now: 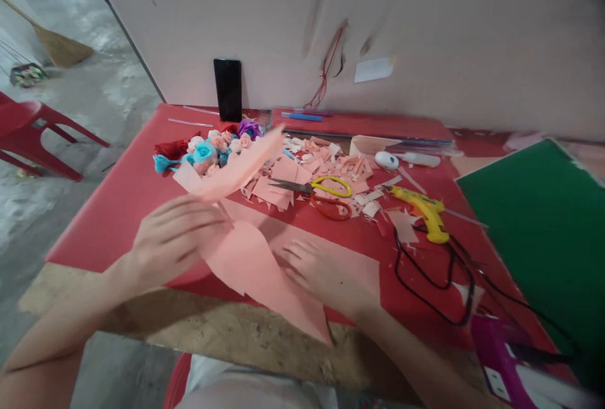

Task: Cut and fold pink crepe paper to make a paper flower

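Note:
My left hand (172,240) grips a sheet of pink paper (236,176), lifting its far end off the red table (108,207). The sheet's near part (265,283) hangs down over the table's front edge. My right hand (321,273) lies flat with fingers spread, pressing on pink paper on the table just right of the sheet. The frame is smeared by motion.
Paper flowers (208,150) lie at the back left, pink scraps (326,163) and scissors (321,188) in the middle. A yellow glue gun (423,210) with a black cord sits at the right, beside a green board (543,232). A phone (227,89) leans on the wall.

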`<state>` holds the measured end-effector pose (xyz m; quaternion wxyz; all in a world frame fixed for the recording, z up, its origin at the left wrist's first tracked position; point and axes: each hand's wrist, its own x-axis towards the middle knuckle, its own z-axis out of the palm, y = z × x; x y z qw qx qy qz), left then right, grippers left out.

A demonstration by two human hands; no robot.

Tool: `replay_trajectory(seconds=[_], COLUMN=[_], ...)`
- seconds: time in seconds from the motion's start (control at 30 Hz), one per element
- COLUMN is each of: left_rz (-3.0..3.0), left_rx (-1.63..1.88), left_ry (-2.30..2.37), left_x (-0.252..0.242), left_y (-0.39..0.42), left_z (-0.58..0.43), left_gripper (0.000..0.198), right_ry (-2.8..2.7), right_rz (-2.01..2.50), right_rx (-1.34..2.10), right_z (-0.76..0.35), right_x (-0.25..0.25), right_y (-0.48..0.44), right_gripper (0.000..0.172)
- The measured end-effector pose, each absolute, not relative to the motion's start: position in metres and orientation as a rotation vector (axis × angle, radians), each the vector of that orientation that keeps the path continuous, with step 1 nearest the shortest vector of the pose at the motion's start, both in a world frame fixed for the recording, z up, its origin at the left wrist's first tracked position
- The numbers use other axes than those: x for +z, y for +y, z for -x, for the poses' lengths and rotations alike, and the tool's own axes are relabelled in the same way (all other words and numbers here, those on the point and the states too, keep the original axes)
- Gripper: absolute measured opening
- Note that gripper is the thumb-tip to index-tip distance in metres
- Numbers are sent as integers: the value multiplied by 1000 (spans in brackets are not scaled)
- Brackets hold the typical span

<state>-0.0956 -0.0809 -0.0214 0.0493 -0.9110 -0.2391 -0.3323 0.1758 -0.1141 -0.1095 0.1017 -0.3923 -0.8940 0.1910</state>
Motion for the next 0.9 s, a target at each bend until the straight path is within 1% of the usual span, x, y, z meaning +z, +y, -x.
replay_trajectory(seconds=[0.1,0.2,0.3,0.37,0.47,0.53,0.67,0.77,0.83,0.9], left_rz=[2730,2838,2986,3054,3189,3226,3057,2910,2846,2772], left_rx=[-1432,-1755,-1970,-2051,-2083,-2095,-2231,-2310,-2300,-2239], left_ry=[-769,-834,-688,-649,-711,-700,-540,-439,-431,-442], left_x=[-22,-29,-43,-54,-63,-63,-55,-46,-40,-33], left_y=[-63,-51,-44,-41,-37,-35,-28,-23,-21,-20], left_z=[101,99,88,78,62,53,35,24,19,16], left_gripper=[33,26,18,16,19,21,17,13,12,8], right_ry=[-2567,-2418,-2249,-2102,-1730,-1554,-1323,-1253,-1319,-1409], right_rz=[1220,1325,1380,1278,963,933,1012,1033,1067,1090], right_rx=[591,615,668,896,1452,1615,1695,1726,1639,1504], right_z=[-179,-182,-180,-176,-166,-159,-150,-149,-149,-148], right_x=[-113,-113,-104,-92,-70,-57,-39,-29,-21,-12], right_y=[-115,-111,-103,-98,-93,-91,-90,-89,-89,-88], right_gripper=[23,23,26,30,41,46,37,36,36,32])
